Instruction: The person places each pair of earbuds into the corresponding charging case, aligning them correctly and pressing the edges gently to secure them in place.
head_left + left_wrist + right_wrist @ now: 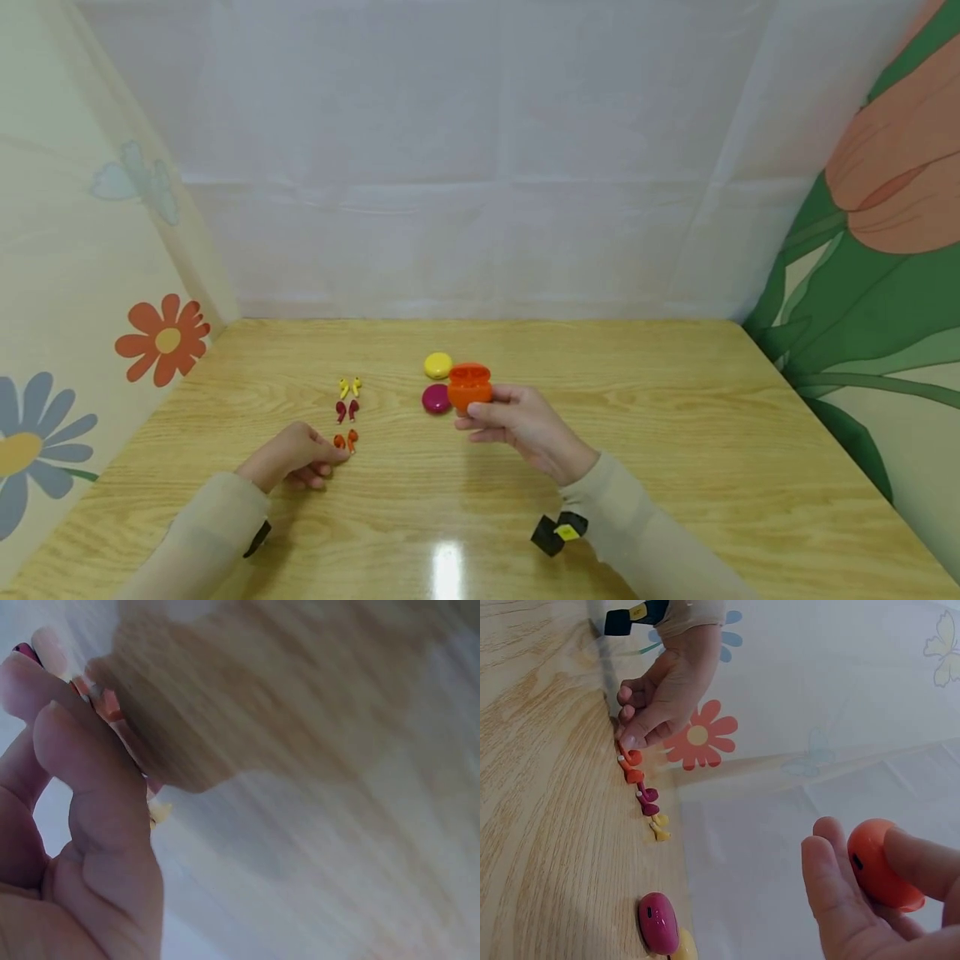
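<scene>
My right hand (528, 429) holds an orange earbud case (471, 397) above the table, its lid raised, thumb on the near side. In the right wrist view, the rounded underside of the case (881, 866) shows between thumb and fingers. On the left, the thumb and forefinger of my left hand (296, 457) pinch the nearer orange earbud (632, 757) at the table surface. A second orange earbud (352, 440) lies right beside it. Fingers hide most of the pinched earbud in the left wrist view.
Beyond the orange pair lie two dark red earbuds (347, 411), then two yellow earbuds (350, 387). A magenta case (436, 399) and a yellow case (438, 365), both closed, sit left of the held case. White sheeting (487, 208) backs the wooden table (660, 392).
</scene>
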A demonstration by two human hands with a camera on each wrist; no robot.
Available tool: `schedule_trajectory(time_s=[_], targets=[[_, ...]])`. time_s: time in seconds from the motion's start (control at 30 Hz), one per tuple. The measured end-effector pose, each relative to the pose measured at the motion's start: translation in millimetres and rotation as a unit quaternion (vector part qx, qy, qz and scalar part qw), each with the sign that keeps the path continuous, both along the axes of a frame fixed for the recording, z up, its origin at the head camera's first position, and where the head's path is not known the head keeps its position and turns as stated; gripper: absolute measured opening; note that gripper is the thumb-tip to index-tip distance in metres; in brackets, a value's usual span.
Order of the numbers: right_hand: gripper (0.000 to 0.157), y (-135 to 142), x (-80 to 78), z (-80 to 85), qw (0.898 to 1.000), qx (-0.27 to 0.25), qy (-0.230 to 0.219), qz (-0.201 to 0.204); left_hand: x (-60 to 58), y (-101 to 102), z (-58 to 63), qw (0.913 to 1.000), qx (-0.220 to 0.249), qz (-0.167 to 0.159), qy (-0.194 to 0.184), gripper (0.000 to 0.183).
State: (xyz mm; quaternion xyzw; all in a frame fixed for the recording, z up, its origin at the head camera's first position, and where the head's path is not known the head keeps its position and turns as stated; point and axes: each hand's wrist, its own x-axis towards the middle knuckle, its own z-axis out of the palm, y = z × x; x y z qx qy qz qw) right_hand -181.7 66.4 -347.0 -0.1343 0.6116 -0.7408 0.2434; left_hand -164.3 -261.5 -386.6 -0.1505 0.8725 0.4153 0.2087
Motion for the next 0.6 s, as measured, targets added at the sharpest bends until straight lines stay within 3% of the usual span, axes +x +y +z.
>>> schedule_trajectory(time_s=[0.6], targets=[[0.041, 0.4, -1.4, -0.1, 1.0, 0.004, -0.004, -0.004, -2.2, 1.0, -0.9, 0.9998, 0.014, 0.012, 0.004, 0.021]])
